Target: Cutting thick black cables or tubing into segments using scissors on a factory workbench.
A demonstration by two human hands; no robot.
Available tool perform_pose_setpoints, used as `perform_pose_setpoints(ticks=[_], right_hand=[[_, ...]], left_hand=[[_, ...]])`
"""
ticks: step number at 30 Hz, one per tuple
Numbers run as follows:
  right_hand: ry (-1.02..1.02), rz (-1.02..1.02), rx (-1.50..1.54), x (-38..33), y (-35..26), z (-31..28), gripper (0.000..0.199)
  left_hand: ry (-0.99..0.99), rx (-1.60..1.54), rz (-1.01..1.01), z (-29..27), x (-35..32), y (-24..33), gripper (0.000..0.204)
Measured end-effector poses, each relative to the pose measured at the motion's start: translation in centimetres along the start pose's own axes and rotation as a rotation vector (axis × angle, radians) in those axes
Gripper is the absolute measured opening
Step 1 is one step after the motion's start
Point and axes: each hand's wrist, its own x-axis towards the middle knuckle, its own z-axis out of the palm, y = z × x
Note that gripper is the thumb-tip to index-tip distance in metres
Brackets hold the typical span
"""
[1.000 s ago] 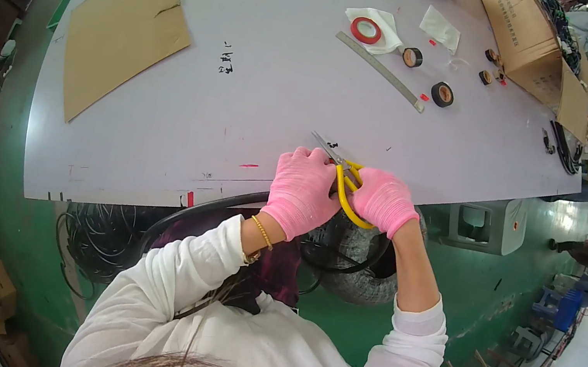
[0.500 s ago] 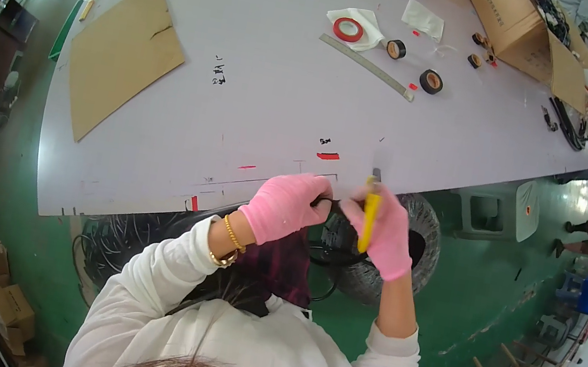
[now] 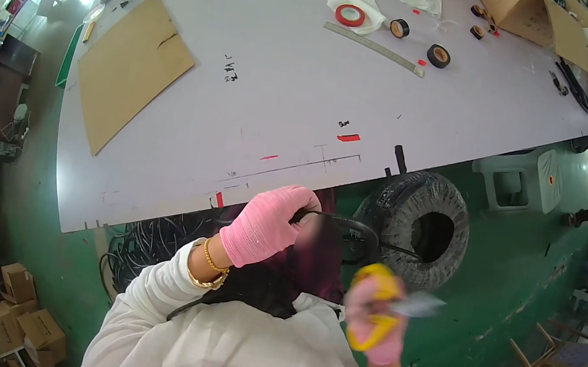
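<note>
My left hand (image 3: 267, 226), in a pink glove, is closed on a black cable (image 3: 350, 221) just off the table's front edge. From there the cable bends round to the right, over a big film-wrapped black coil (image 3: 450, 235). My right hand (image 3: 376, 320), gloved in pink too, is off to the lower right, apart from the cable. It grips yellow-handled scissors (image 3: 382, 329), whose blade points right and is smeared by motion. The left fingertips are partly blurred.
The white table (image 3: 284, 103) carries a steel ruler (image 3: 373, 46), a red tape roll (image 3: 350, 15), a black tape roll (image 3: 438, 56) and a cardboard sheet (image 3: 132, 72). Black cables (image 3: 165, 247) hang below its front edge. A grey stool (image 3: 519, 180) stands at right.
My right hand has moved down and right with the scissors, away from the table edge and the left hand. The left hand still holds the cable. The view has shifted slightly.
</note>
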Motion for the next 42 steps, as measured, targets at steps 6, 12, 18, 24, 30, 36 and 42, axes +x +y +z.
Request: perform_pose_setpoints(ticks=[6, 12, 18, 24, 30, 36, 42], right_hand=[[-0.163, 0.129, -0.341, 6.0, 4.6, -8.2, 0.024], [-0.118, 0.277, -0.016, 7.7, 5.6, -4.4, 0.023], [0.045, 0.283, 0.102, 7.5, 5.5, -3.9, 0.022], [0.362, 0.446, 1.312, 8.2, 5.2, -5.1, 0.016], [0.145, 0.880, 3.579, 7.1, 6.3, -3.0, 0.013], [-0.400, 0.703, 4.276, 6.8, 6.6, -1.3, 0.014], [-0.467, 0.682, 4.363, 6.3, 6.9, -1.2, 0.016]], left_hand=[[0.018, -0.083, -0.046, -1.2, -0.9, 0.9, 0.004], [0.035, -0.131, -0.047, -1.1, -2.2, 0.6, 0.006], [0.034, -0.131, -0.029, -1.4, -2.2, 0.6, 0.006], [0.004, -0.126, -0.051, -1.7, -2.1, 0.6, 0.007], [0.013, -0.121, -0.048, -1.7, -2.1, 0.3, 0.007], [-0.020, -0.131, -0.085, -1.9, -1.9, 0.4, 0.019], [-0.512, -0.552, -0.353, -4.8, 0.0, 2.4, 0.050]])
